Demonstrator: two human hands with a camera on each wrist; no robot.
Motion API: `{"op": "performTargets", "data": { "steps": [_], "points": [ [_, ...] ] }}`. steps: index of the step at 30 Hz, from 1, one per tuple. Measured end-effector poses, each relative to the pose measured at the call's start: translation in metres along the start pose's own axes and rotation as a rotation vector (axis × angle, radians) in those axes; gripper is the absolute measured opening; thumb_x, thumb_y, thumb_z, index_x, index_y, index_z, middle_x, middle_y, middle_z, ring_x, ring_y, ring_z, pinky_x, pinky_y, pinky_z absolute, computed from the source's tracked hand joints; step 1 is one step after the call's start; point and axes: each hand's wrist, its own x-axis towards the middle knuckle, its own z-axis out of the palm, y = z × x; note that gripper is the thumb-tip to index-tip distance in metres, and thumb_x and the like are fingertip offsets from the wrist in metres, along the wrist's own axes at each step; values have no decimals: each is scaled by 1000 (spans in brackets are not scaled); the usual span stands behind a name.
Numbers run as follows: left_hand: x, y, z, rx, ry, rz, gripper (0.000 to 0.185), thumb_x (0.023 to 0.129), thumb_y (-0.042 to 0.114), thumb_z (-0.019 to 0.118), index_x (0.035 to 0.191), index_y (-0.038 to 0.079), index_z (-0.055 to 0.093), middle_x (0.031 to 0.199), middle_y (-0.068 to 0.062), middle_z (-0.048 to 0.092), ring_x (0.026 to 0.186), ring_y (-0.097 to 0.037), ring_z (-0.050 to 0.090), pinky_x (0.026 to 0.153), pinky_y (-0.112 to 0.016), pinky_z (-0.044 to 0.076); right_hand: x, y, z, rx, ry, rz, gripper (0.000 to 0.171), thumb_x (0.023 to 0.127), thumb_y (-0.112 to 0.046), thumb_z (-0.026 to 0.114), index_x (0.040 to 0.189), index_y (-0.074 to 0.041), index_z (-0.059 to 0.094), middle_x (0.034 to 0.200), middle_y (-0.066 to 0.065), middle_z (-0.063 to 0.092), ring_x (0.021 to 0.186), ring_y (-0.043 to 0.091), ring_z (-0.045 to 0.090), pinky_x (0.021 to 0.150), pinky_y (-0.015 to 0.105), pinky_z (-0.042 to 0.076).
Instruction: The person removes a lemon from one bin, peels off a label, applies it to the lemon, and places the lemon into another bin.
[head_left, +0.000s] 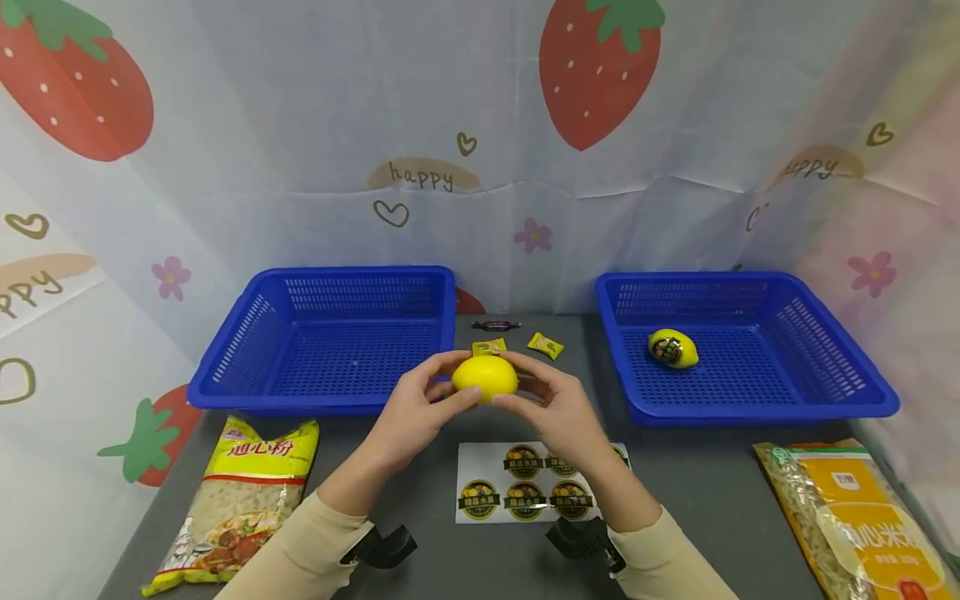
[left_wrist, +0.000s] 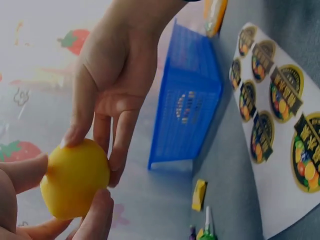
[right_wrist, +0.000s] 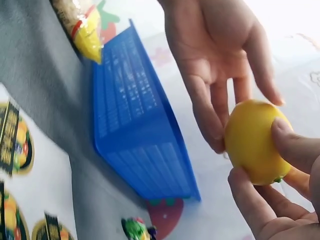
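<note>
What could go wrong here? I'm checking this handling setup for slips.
The lemon is held above the table only by the fingertips of the left hand and right hand, so it might slip and roll. It could drop onto the sticker sheet or knock the wrapped candies.

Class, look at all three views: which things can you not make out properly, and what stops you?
- Sticker sheet, head view: the right hand covers its upper right stickers.
- Lemon: fingers of both hands hide its ends; the left hand covers one side.
- Print on the noodle bag: cut off by the frame edge.
- Small sweets, right wrist view: blurred.
</note>
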Motion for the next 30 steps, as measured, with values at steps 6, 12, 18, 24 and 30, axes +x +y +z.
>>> {"op": "performTargets", "data": {
  "steps": [6, 12, 18, 24, 30],
  "points": [
    [3, -5, 19, 91, 39, 31, 53, 95, 28, 73, 143, 16, 54, 145, -7, 55, 123, -28, 63, 95, -43, 57, -8, 7, -19, -29, 16, 2, 54, 90, -29, 77, 141, -29, 59, 146, 1, 56, 126, 25, 62, 91, 29, 58],
    [7, -14, 41, 155, 79, 32, 50, 96, 23, 72, 143, 15, 57, 141, -9, 55, 120, -28, 63, 92, -36, 58, -14, 19, -35, -82, 14, 53, 53, 89, -32, 78, 140, -29, 60, 148, 3, 55, 127, 30, 61, 93, 36, 58],
    [17, -30, 54, 182, 49, 21, 50, 97, 24, 70, 143, 8, 55, 139, -17, 56, 117, -31, 65, 90, -34, 59, -15, 31, -44, -182, 3, 128, 57, 89, -31, 79, 141, -21, 60, 144, 9, 57, 126, 35, 61, 93, 44, 58],
    [34, -57, 59, 170, 27, -80, 49, 96, 22, 71, 141, 9, 58, 134, -16, 63, 116, -29, 67, 90, -37, 59, -6, 55, -45, -219, -4, 203, 57, 89, -23, 79, 142, -13, 59, 141, 13, 60, 121, 34, 64, 92, 42, 58],
    [51, -77, 64, 153, 35, -147, 50, 95, 18, 72, 141, 4, 57, 132, -17, 65, 117, -28, 66, 94, -38, 57, 2, 79, -46, -229, -4, 262, 54, 91, -22, 77, 141, -13, 60, 141, 12, 61, 118, 30, 66, 92, 41, 58]
  ]
}}
